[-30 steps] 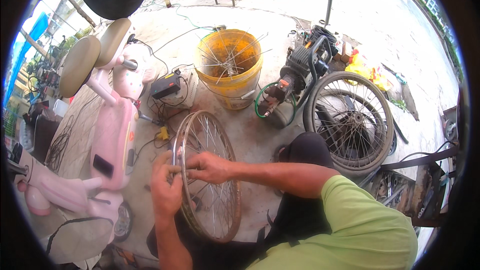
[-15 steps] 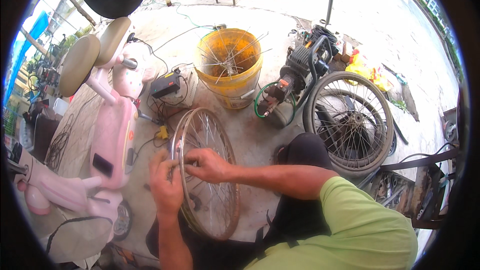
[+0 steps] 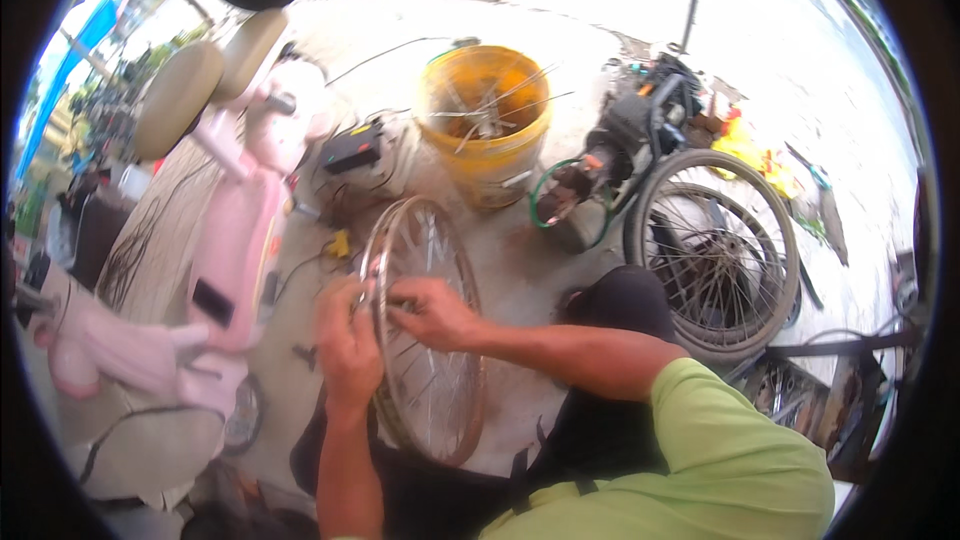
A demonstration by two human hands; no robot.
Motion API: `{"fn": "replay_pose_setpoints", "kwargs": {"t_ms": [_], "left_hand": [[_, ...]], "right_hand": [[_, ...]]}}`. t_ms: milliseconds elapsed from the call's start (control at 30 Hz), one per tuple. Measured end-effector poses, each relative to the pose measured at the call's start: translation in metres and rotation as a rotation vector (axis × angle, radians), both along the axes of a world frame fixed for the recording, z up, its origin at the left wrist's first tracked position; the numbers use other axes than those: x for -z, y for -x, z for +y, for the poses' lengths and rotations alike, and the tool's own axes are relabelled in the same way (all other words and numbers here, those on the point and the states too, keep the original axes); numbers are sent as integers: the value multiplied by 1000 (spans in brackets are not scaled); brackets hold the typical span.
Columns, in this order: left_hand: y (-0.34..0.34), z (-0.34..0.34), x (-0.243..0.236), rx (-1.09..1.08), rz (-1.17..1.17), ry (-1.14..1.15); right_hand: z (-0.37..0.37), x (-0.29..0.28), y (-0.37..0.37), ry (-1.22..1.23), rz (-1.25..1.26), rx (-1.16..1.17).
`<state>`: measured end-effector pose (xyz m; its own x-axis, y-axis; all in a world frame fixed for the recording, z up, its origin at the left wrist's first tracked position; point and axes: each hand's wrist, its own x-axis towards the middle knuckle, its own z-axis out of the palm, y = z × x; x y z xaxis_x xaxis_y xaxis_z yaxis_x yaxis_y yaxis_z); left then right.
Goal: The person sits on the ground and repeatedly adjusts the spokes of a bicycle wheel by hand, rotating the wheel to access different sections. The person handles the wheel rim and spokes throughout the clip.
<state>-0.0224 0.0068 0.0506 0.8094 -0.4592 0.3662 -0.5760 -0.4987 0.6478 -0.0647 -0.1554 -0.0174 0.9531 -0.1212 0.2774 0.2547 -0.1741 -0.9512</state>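
A spoked bicycle wheel rim (image 3: 389,380), bare of a tire, stands upright before my legs. Thin spokes cross inside it. On its outer left side is my left hand (image 3: 348,340), fingers bent and closed together against the rim's edge. My right hand (image 3: 432,314) meets the same stretch of rim from the spoke side, with thumb and fingers curled in a pinch. Whatever small piece sits between the fingertips of either hand is hidden by fingers and blur.
A yellow bucket (image 3: 455,175) with loose spokes sits ahead. To its right are an air compressor (image 3: 630,115) and a tired wheel (image 3: 640,230) lying tilted. A pink electric scooter (image 3: 235,260) occupies the left. A dark box (image 3: 350,148) with cables lies near the bucket.
The whole view has shifted a little, so things appear farther right and slightly higher. Both hands stay at the rim; the right fingers have moved slightly.
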Motion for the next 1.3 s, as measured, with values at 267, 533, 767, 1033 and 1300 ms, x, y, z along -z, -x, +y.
{"fn": "replay_pose_setpoints", "kwargs": {"t_ms": [267, 533, 767, 1033, 1300], "left_hand": [[8, -5, 4, -61, 144, 212], [13, -5, 3, -75, 239, 288], [10, -2, 4, -64, 250, 300], [8, -3, 4, -36, 23, 14], [21, -15, -12, 37, 133, -28]], "right_hand": [[-17, 2, -9, -249, 227, -307], [-10, -16, 2, 71, 112, -51], [-10, -20, 0, -43, 210, -115], [-28, -3, -12, -35, 186, 32], [-18, 20, -5, -224, 13, -18]]}}
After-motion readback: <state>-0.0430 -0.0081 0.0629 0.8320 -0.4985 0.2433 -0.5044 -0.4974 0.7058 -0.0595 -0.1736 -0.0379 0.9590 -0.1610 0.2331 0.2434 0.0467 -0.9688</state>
